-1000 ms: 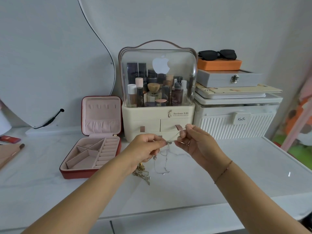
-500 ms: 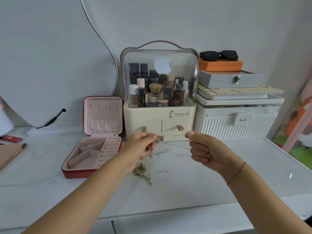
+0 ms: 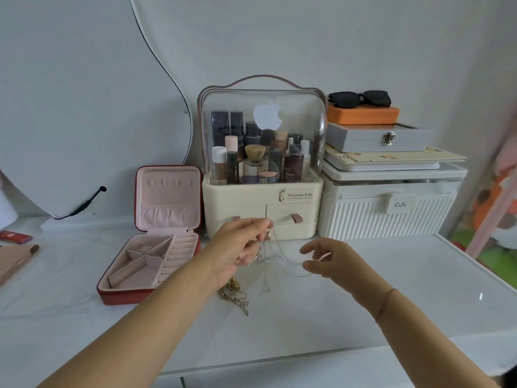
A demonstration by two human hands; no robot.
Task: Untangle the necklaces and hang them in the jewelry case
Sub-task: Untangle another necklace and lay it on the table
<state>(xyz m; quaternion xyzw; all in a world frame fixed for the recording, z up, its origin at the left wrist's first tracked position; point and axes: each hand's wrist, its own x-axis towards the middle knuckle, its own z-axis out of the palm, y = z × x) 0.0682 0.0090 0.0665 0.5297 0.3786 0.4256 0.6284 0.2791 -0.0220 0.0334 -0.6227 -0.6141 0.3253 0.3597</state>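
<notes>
My left hand (image 3: 240,245) is raised over the white table and pinches a thin silver necklace (image 3: 268,261), whose chain hangs down in loops. A loop of that chain runs right to my right hand (image 3: 330,261), where thumb and forefinger close loosely on it. Under my left hand a tangle of gold necklaces (image 3: 233,295) lies on the table. The red jewelry case (image 3: 151,239) stands open at the left, with a pink lining, hooks in its upright lid and nothing in its compartments.
Behind my hands stands a cream cosmetics organiser (image 3: 261,169) with a clear dome. To its right a white ribbed box (image 3: 389,208) carries a grey case, an orange box and sunglasses (image 3: 361,98). A mirror (image 3: 84,107) leans far left.
My right hand has dropped lower and loosened from a fist, so the chain between my hands has gone from taut to slack. My left hand stayed raised.
</notes>
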